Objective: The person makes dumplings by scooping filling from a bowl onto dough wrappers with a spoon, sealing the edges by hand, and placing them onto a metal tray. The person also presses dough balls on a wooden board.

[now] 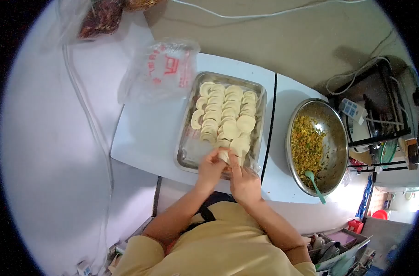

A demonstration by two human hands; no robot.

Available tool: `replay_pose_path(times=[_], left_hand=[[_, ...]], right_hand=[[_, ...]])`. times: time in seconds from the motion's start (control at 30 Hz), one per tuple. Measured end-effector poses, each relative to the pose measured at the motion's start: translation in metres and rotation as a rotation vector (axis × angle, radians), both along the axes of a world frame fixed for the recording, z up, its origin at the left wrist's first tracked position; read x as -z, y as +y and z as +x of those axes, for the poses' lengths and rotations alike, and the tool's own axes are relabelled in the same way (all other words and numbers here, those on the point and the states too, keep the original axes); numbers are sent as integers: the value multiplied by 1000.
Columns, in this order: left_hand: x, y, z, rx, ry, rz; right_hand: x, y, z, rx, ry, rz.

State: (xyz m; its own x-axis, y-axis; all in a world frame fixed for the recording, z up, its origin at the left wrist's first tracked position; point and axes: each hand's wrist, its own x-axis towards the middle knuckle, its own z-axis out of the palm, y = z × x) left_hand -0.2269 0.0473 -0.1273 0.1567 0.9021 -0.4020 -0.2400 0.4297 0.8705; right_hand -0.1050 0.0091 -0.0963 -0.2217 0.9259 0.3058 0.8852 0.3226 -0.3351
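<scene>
Over the near end of a metal tray [182, 149], my left hand [211, 170] and my right hand [244, 182] meet with fingers closed on a dumpling [224, 157]. Pale folded dumplings [213, 109] lie in overlapping rows across the tray. Flat round wrappers [245, 123] rest on the right side of the rows, just beyond my fingers. To the right, a large steel bowl [340, 147] holds chopped green and orange filling [306, 142]. A light green spoon [314, 185] leans in it, its handle over the near rim.
A clear plastic bag with red print [165, 69] lies on the pale table [145, 124] left of the tray. A dark gap divides the table between tray and bowl. At right stands a black rack [380, 135] with a white power strip [353, 110]. A white cable [246, 17] crosses the top.
</scene>
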Motion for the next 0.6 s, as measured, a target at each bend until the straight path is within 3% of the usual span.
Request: replay_pose_path(times=[0.03, 0.1, 0.13, 0.2, 0.6], left_hand=[[6, 7, -9, 6, 5, -2], [19, 24, -30, -20, 385, 210], [20, 30, -36, -14, 390, 208], [20, 38, -44, -115, 836, 371], [54, 46, -36, -8, 1180, 533]], right_hand=[[-5, -3, 1, 6, 5, -2], [-12, -9, 9, 42, 139, -135], [-12, -12, 15, 46, 145, -137], [-11, -16, 29, 75, 232, -56], [-28, -54, 90, 462, 542, -163]])
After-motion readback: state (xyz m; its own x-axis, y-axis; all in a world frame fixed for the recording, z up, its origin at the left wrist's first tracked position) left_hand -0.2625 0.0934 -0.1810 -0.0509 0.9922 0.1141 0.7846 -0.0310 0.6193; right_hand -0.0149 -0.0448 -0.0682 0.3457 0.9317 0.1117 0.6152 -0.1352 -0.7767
